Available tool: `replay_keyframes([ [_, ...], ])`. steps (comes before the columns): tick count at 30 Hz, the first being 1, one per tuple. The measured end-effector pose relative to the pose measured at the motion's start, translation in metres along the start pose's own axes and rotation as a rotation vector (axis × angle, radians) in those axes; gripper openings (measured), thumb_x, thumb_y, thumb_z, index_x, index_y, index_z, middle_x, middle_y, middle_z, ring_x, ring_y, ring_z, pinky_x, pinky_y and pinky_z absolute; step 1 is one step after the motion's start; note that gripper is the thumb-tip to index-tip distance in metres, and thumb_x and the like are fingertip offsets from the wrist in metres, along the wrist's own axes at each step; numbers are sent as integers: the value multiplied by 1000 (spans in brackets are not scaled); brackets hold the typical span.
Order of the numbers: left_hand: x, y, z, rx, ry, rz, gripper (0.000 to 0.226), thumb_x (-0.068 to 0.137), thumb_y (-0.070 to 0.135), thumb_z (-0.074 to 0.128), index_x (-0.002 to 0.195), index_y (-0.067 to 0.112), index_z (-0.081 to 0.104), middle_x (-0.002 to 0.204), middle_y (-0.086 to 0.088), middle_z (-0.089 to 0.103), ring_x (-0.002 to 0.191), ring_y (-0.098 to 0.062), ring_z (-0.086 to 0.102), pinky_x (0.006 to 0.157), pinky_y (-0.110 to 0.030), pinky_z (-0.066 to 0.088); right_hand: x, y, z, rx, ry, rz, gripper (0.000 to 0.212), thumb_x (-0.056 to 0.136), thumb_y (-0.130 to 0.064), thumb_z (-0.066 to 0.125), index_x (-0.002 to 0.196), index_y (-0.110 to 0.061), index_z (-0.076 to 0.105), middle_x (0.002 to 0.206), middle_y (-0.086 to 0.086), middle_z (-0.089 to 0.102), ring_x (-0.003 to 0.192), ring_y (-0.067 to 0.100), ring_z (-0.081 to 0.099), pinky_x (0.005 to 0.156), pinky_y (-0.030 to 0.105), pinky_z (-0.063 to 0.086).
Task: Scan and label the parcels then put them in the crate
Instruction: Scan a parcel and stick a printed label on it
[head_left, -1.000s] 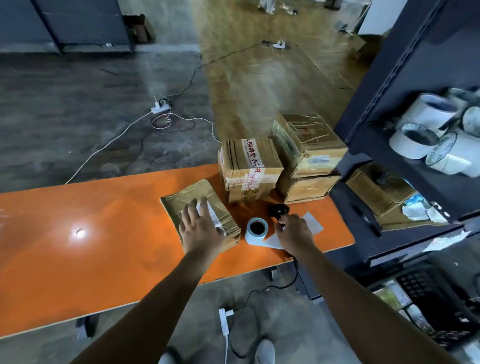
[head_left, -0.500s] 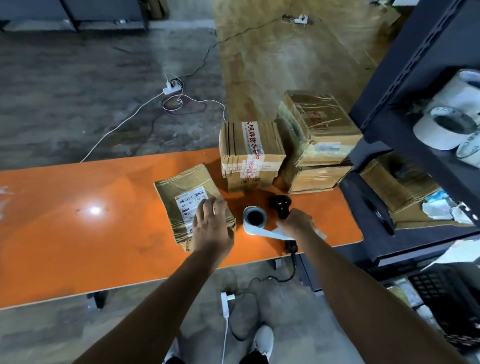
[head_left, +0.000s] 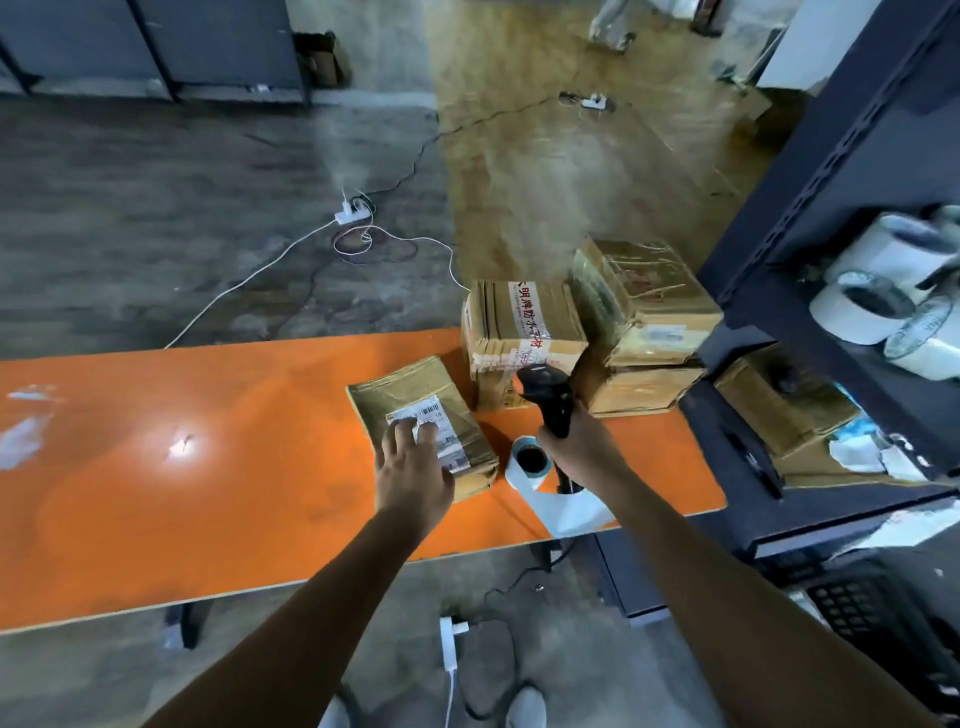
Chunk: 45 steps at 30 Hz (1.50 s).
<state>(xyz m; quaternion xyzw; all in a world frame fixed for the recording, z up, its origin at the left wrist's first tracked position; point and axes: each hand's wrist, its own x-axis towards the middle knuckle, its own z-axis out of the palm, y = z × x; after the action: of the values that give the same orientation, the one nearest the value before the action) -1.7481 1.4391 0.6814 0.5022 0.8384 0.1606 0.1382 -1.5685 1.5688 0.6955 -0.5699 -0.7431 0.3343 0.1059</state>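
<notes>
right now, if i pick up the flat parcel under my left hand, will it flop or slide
The flat parcel looks thin and creased, so it will probably bend a little rather than stay rigid. It lies flat on the table, so tipping or rolling seems unlikely. Its taped wrap looks glossy, so it may slide under the left hand.

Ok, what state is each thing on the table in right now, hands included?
Flat parcel: lying on the table, labelled on top.
Left hand: open, fingers flat on that label.
Right hand: gripping the scanner.
Scanner: held upright off the table.
Label roll: partly unrolled, strip trailing to the table's edge.
Taped box: sealed, standing behind the parcel.
Stacked boxes: sealed, one atop the other.
</notes>
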Motion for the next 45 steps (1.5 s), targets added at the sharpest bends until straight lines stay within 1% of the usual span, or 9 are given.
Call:
replay_keyframes([
  [3, -2, -12, -6, -22, -17, -74, 51, 87, 24, 61, 134, 14, 44, 141, -9, 37, 135, -27, 31, 109, -42, 34, 1, -17, 7, 70, -95, -48, 12, 91, -23, 58, 96, -16, 50, 71, 1, 55, 66, 19, 55, 53, 28, 35],
  [6, -6, -22, -9, -26, -44, -92, 49, 89, 27, 59, 135, 16, 44, 142, -5, 35, 137, -25, 27, 110, -42, 33, 2, -34, 16, 172, -188, -32, 6, 89, -21, 58, 88, -15, 55, 71, 5, 60, 61, 19, 55, 57, 27, 41],
  [9, -9, -32, -11, -2, -78, -86, 53, 92, 28, 56, 140, 14, 40, 145, -4, 36, 139, -25, 25, 109, -44, 36, 0, -53, 26, 227, -293, -45, 12, 88, -19, 58, 78, -12, 57, 66, 6, 57, 54, 18, 52, 55, 31, 46],
  [12, -10, -40, -11, 21, -122, -51, 52, 94, 30, 54, 141, 14, 41, 148, -2, 34, 141, -24, 23, 107, -44, 38, -2, -68, 35, 271, -353, -51, 16, 90, -16, 57, 76, -9, 57, 65, 9, 55, 52, 22, 53, 50, 32, 50],
  [18, -10, -54, -8, 106, -226, 28, 58, 96, 33, 52, 149, 21, 31, 158, -1, 18, 146, -30, 14, 109, -51, 36, -1, -86, 32, 253, -364, 41, 16, 86, -22, 57, 72, -13, 55, 64, 6, 52, 45, 13, 50, 42, 20, 43],
  [22, -12, -62, -6, 143, -247, 56, 61, 96, 31, 52, 151, 26, 26, 162, 2, 9, 149, -33, 7, 111, -56, 31, -2, -89, 22, 228, -376, 56, 16, 85, -25, 56, 74, -14, 55, 69, 7, 54, 59, 21, 50, 52, 27, 44],
  [28, -14, -61, -7, 160, -259, 61, 59, 97, 30, 51, 151, 25, 27, 162, 3, 8, 149, -34, 7, 111, -55, 32, -10, -100, 12, 231, -382, 71, 17, 84, -25, 57, 76, -10, 58, 69, 8, 58, 57, 23, 52, 58, 32, 46],
  [37, -18, -56, -15, 192, -312, 29, 59, 99, 27, 47, 153, 24, 22, 164, -1, 1, 149, -33, -1, 114, -54, 25, -22, -111, 5, 256, -397, 95, 17, 85, -23, 55, 79, -7, 58, 66, 6, 59, 44, 17, 50, 45, 23, 44],
  [45, -18, -47, -19, 212, -303, 20, 59, 98, 26, 47, 153, 19, 24, 163, -6, 3, 149, -33, 2, 115, -52, 27, -21, -101, 4, 300, -423, 110, 17, 85, -24, 57, 82, -8, 60, 61, 2, 60, 48, 19, 53, 49, 27, 46],
])
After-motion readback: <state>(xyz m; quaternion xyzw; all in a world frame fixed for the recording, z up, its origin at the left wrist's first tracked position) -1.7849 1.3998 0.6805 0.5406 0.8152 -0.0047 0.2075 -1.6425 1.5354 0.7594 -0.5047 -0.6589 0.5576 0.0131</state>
